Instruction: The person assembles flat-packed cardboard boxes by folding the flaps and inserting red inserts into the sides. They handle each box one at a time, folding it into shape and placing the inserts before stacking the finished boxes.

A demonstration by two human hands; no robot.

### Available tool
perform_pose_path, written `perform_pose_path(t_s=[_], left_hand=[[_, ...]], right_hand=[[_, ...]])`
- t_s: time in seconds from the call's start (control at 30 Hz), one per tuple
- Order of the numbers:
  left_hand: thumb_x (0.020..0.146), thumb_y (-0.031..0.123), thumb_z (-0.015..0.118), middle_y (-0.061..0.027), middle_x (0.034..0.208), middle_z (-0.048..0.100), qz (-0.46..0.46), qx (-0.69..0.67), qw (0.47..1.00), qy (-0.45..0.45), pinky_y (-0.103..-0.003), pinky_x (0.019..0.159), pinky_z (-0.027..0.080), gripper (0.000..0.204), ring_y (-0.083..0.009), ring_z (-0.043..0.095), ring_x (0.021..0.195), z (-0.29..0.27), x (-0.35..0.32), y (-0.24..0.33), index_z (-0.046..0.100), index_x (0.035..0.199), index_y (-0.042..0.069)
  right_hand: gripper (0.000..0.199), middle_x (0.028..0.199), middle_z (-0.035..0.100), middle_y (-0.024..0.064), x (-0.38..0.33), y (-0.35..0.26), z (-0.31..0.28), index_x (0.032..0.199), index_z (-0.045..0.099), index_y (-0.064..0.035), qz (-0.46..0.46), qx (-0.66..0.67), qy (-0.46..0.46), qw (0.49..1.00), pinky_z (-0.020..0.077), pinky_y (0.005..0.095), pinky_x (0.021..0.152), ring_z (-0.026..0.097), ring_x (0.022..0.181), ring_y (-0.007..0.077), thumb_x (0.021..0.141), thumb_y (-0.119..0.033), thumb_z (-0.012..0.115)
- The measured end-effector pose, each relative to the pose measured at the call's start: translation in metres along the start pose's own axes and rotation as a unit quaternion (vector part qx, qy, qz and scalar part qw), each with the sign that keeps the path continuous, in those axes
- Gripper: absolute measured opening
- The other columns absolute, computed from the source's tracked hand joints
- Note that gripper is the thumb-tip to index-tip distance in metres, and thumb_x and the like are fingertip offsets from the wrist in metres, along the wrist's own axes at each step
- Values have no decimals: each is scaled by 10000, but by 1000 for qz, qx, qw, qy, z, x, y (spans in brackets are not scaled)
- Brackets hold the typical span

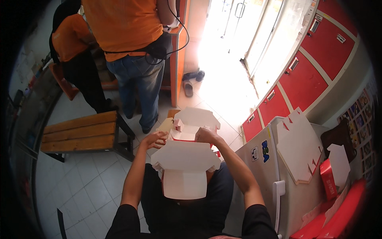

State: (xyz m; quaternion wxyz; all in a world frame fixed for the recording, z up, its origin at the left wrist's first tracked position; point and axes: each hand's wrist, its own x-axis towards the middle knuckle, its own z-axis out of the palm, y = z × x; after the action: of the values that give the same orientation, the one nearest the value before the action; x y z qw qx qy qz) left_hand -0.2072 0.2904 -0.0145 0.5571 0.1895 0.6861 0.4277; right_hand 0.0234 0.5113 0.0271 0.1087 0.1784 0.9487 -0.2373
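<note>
On my lap lies a stack of cut cardboard box blanks (185, 155), white on the upper face. Just beyond it is a partly folded cardboard box (197, 117), white inside with red showing at its edges and a raised back panel. My right hand (207, 136) is curled closed at the box's right side, its fingertips hidden inside. At the left side, my left hand (156, 140) has its fingers stretched toward the near left corner of the box. Whether it touches the cardboard I cannot tell.
A wooden bench (79, 131) stands at left. Two people in orange tops (123, 24) work beyond it. To my right, a white refrigerator (254, 167) carries flat white box blanks (298, 145) and red boxes (328, 179). Red lockers (302, 79) line the right wall.
</note>
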Motion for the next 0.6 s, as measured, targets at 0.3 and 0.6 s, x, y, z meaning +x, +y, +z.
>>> perform_pose_path(t_s=[0.3,0.6], left_hand=[[875,205,729,-135,1256,598,72,-24,993,-90,-348,900,501,726,-223,596,1099,-1,45,-58,344,1475,67],[836,42,683,-140,1369,517,163,52,984,-42,-309,993,456,751,-223,544,1211,17,37,-73,312,1489,59]], right_hand=[[201,669,652,58,-13,3,13,746,724,-66,94,266,-58,958,471,337,631,605,659,141,776,-265,726],[205,709,661,45,-12,-6,-1,723,643,-31,-61,122,94,986,488,350,632,635,677,157,814,-203,705]])
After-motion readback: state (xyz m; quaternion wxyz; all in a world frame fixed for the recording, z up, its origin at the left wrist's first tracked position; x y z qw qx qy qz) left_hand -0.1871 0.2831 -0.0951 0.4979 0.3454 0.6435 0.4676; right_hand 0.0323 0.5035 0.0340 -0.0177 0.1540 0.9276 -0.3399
